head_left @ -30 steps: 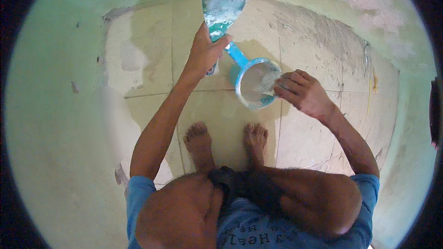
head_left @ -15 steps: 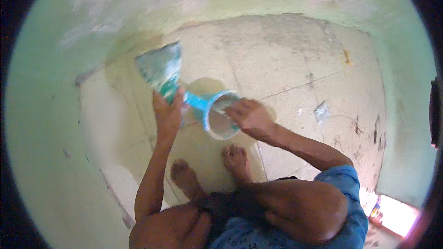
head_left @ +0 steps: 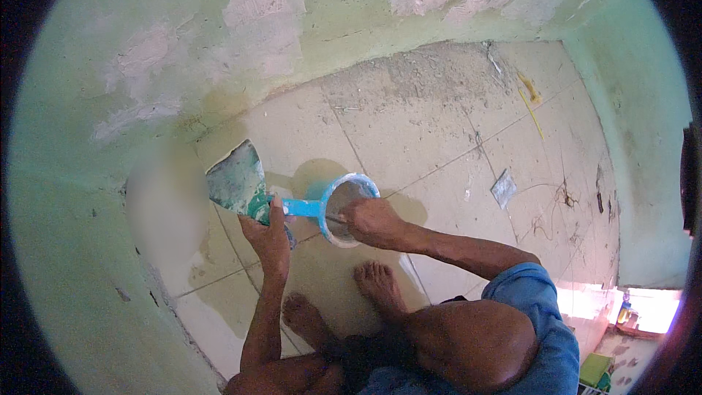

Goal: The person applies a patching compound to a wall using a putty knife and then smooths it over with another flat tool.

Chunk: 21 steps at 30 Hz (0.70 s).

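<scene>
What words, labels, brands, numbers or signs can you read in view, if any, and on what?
None can be read.
Putty knife in the left hand: no lettering visible, only smears.
Blue dipper: no lettering visible.
Grey square on the floor: too small to tell whether it bears print.
Small item by the bright opening at lower right: too small and blurred to read.

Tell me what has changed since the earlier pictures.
The right hand has reached deeper into the blue dipper. As the view turned, the scraper and dipper appear lower and farther left, the scraper tilting more leftward. The left hand still grips both.
</scene>
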Each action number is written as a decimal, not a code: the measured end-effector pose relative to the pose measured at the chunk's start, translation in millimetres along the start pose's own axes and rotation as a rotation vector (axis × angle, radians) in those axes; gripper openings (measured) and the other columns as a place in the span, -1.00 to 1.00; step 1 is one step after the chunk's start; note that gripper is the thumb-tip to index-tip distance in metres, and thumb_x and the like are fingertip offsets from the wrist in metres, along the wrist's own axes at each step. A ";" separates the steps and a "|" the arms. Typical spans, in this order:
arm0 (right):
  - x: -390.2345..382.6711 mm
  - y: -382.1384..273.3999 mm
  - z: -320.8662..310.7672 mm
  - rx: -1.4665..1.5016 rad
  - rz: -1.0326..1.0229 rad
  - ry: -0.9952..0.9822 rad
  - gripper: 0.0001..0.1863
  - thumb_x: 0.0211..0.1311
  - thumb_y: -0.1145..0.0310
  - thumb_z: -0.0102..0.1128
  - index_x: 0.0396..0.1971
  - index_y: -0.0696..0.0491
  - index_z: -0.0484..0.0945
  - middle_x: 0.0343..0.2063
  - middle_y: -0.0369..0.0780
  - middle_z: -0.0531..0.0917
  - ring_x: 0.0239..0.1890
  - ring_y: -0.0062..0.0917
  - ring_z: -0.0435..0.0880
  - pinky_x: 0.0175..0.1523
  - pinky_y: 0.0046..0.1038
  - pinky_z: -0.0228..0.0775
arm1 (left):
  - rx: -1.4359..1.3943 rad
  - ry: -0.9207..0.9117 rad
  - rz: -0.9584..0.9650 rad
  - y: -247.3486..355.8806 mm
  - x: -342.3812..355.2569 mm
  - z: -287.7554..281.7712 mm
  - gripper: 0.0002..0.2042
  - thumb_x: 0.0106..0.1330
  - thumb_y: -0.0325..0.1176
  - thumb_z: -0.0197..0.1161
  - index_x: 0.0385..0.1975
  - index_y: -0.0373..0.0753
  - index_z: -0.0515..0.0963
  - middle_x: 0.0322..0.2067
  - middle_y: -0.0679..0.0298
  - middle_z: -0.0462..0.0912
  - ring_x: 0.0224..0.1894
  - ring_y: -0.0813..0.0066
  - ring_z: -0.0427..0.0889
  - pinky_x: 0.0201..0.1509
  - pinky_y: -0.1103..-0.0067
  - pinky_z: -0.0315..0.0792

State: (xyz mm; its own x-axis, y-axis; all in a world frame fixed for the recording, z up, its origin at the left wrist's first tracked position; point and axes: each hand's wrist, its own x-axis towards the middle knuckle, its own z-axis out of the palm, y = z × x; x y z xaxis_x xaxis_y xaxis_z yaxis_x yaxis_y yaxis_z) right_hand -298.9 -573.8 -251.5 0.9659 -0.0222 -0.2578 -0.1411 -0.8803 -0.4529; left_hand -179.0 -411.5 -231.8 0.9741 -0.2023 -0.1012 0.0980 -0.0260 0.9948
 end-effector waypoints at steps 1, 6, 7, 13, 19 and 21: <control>1.6 1.4 0.6 -0.004 0.029 0.048 -0.79 0.05 0.42 0.08 -0.32 0.19 0.55 -0.37 -0.03 0.58 -0.33 -0.15 0.62 -0.28 -0.15 0.49 | -0.035 0.009 -0.004 -0.3 -3.0 0.4 -0.68 0.25 -0.45 0.20 -0.09 -0.38 0.28 -0.34 0.17 0.52 -0.50 0.52 0.57 -0.46 0.62 0.48; 11.8 21.0 27.2 -0.014 0.171 0.156 -0.76 0.12 0.37 0.06 -0.30 0.20 0.56 -0.33 0.03 0.58 -0.35 -0.14 0.62 -0.27 -0.12 0.47 | -0.059 0.046 0.047 -3.1 -10.2 5.4 -0.68 0.25 -0.45 0.20 -0.07 -0.36 0.28 -0.33 0.18 0.52 -0.49 0.52 0.57 -0.43 0.61 0.52; 15.9 21.0 30.3 0.003 0.179 0.181 -0.76 0.13 0.36 0.05 -0.29 0.19 0.57 -0.34 0.02 0.59 -0.36 -0.14 0.63 -0.29 -0.12 0.47 | -0.072 0.070 0.055 -2.9 -11.4 6.4 -0.67 0.25 -0.44 0.21 -0.07 -0.36 0.28 -0.33 0.18 0.52 -0.49 0.52 0.58 -0.43 0.61 0.52; 32.6 6.2 26.7 0.047 0.125 0.096 -0.78 0.18 0.31 0.04 -0.28 0.07 0.60 -0.48 -0.03 0.64 -0.45 -0.14 0.64 -0.38 -0.12 0.46 | -0.096 0.051 -0.015 -16.6 -7.8 0.7 -0.66 0.24 -0.41 0.23 -0.08 -0.34 0.28 -0.32 0.19 0.53 -0.47 0.53 0.59 -0.49 0.63 0.50; 21.3 7.2 9.6 -0.075 0.132 0.043 -0.81 0.15 0.26 0.08 -0.36 0.00 0.62 -0.53 -0.07 0.63 -0.47 -0.16 0.64 -0.39 -0.13 0.47 | -0.107 0.053 0.027 -19.3 -9.3 -0.2 -0.66 0.24 -0.39 0.24 -0.09 -0.33 0.28 -0.35 0.20 0.54 -0.52 0.52 0.59 -0.51 0.66 0.46; 27.9 1.7 17.6 -0.106 0.222 0.065 -0.81 0.15 0.24 0.08 -0.37 -0.01 0.61 -0.54 -0.07 0.63 -0.47 -0.15 0.64 -0.39 -0.13 0.47 | -0.053 0.026 -0.013 -13.7 -12.5 3.8 -0.67 0.24 -0.39 0.23 -0.09 -0.33 0.28 -0.35 0.20 0.53 -0.51 0.52 0.59 -0.50 0.66 0.47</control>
State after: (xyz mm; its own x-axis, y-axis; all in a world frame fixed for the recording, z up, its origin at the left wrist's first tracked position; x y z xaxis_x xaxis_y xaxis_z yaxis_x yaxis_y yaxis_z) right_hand -276.0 -567.7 -274.5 0.9262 -0.2481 -0.2840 -0.3313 -0.8952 -0.2982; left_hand -193.3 -412.3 -244.2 0.9776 -0.1767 -0.1146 0.1207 0.0238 0.9924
